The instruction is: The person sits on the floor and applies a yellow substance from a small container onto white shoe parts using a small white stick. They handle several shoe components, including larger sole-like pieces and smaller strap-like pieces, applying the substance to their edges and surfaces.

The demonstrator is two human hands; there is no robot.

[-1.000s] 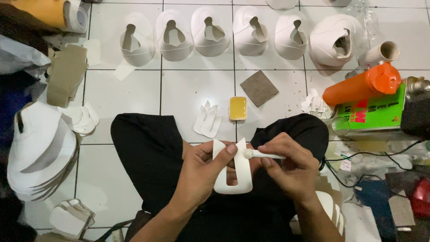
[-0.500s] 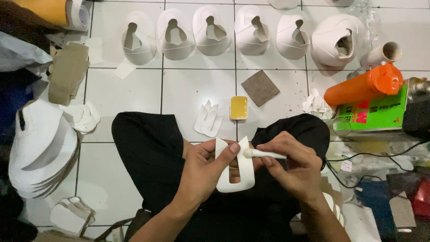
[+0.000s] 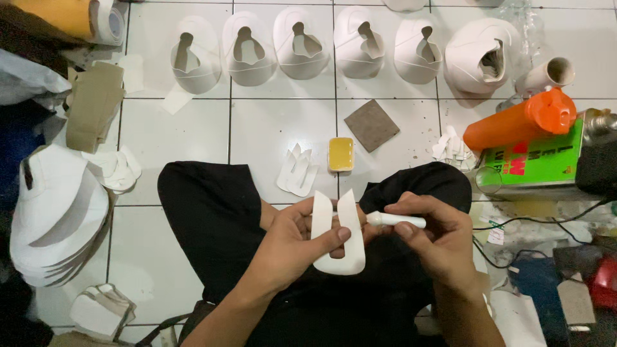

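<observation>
The left hand (image 3: pixel 292 247) pinches a white U-shaped cutout (image 3: pixel 339 234) between thumb and fingers, over the lap. Since a second ago the cutout has tilted slightly upright and the right hand (image 3: pixel 437 241), closed around a white brush handle (image 3: pixel 395 220), has kept its tip at the cutout's right arm. Just beyond the hands sits a yellow glue dish (image 3: pixel 340 154) on the open floor (image 3: pixel 193 148); clutter crowds the right.
</observation>
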